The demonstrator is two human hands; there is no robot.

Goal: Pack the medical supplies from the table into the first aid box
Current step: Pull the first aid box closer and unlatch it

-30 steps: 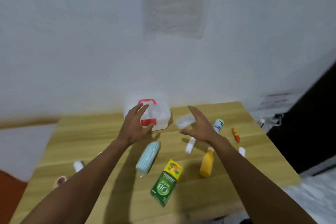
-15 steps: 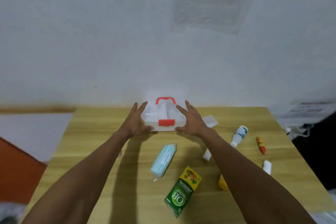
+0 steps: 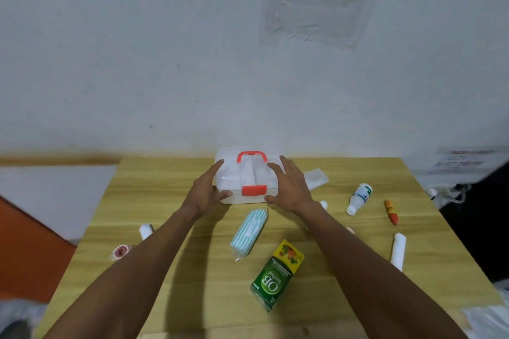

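A translucent white first aid box (image 3: 248, 173) with a red handle and red latch sits closed at the back middle of the wooden table (image 3: 165, 187). My left hand (image 3: 205, 191) grips its left side and my right hand (image 3: 289, 187) grips its right side, thumbs at the front edge. In front lie a striped teal pack (image 3: 249, 231), a green and yellow carton (image 3: 276, 275), a white bottle (image 3: 359, 198), an orange tube (image 3: 391, 212), a white roll (image 3: 398, 250), a second white roll (image 3: 146, 231) and a tape roll (image 3: 119, 252).
A clear flat packet (image 3: 316, 177) lies right of the box. The wall stands right behind the table. My right forearm hides a small white tube (image 3: 322, 204) and more. Cables (image 3: 446, 191) lie off the right edge.
Both hands have closed in on the box, from reaching towards it to holding its two sides. The view has shifted so the box sits centred.
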